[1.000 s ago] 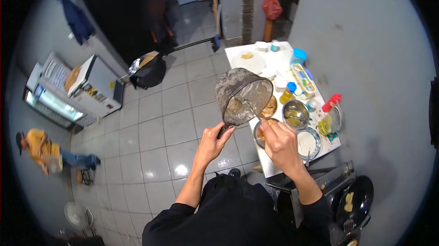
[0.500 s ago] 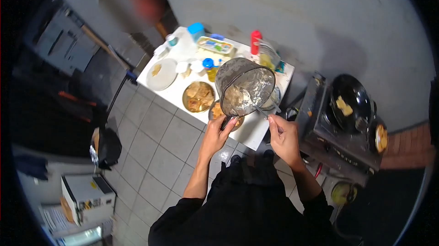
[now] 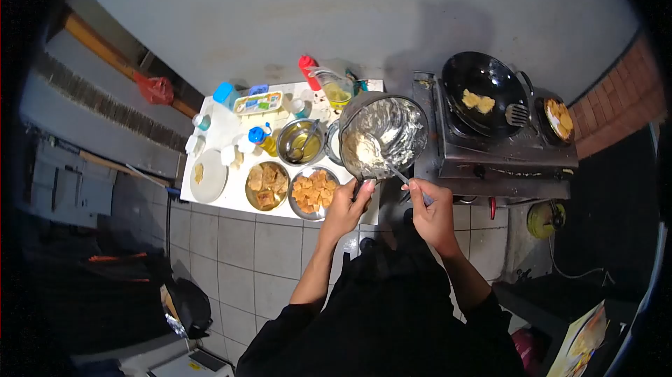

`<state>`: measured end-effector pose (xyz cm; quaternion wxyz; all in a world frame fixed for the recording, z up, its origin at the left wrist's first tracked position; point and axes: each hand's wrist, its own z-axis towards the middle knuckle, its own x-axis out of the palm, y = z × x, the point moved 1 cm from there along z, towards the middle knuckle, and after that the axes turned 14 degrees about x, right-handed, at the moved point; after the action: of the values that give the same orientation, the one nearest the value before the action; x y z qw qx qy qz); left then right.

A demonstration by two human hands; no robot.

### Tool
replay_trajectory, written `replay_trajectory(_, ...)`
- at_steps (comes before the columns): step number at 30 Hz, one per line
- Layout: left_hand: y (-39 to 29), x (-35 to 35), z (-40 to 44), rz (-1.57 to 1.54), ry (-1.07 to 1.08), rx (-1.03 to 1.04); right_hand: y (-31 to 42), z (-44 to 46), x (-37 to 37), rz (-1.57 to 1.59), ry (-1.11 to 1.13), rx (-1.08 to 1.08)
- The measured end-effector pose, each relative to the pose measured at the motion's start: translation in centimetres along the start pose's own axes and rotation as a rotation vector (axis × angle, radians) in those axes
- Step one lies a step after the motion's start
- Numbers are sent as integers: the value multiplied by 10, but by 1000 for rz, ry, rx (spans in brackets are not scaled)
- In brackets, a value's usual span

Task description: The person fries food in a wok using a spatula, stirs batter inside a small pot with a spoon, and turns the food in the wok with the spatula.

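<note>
The left hand is closed around the short dark handle of a deep, blackened pot, thumb lying along the top near the rim; the right hand pinches a slim utensil between thumb and bent fingers, the grip drawn tight on its grey handle; the utensil's far end reaches over the near rim into a pale, thick mixture, so its shape cannot be told; the mixture is heaped at the pot's near left side and smeared in whitish streaks over the far and right inner wall; the pot is held up in front of the body, its mouth turned to the camera, over the right end of a white table and beside the stove; just left of the pot, a bowl of tan cubes sits near the table's front edge, next to a bowl of larger brown pieces; behind these stand a metal bowl with yellowish liquid and a ladle, and a blue-capped bottle; on the stove, a black wok contains yellow pieces, with a slotted spatula resting at its right side.
</note>
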<state>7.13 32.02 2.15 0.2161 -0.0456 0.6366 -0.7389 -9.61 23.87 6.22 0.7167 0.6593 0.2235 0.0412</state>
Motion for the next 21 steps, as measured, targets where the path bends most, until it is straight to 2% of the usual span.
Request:
replay_trajectory(3, 2, 19, 7, -13, 91, -4, -12, 0, -9, 77, -108, -99)
replay_trajectory(4, 0, 26, 9, -49, 106, -10, -16, -1, -14, 131, -42, 70)
replay_trajectory(6, -7, 37, 14, -76, 132, -14, -23, 0, -24, 189, 14, 236)
replay_trajectory(8, -6, 46, 20, -84, 159, -34, -31, 0, -31, 496, 117, 448)
replay_trajectory(9, -5, 50, 21, -89, 175, -54, -33, 1, -34, 498, 117, 451)
replay_trajectory(11, -2, 57, 23, -101, 182, -72, -37, 6, -40, 745, 149, 499)
replay_trajectory(14, -8, 70, 31, -117, 178, -130, -45, 18, -55, 801, 184, 546)
replay_trajectory(18, -10, 87, 40, -86, 159, -160, -64, 38, -86, 753, 210, 581)
replay_trajectory(20, -8, 101, 47, -88, 121, -154, -69, 51, -105, 142, 26, 295)
replay_trajectory(21, -7, 110, 50, -86, 111, -158, -70, 56, -113, 141, 37, 295)
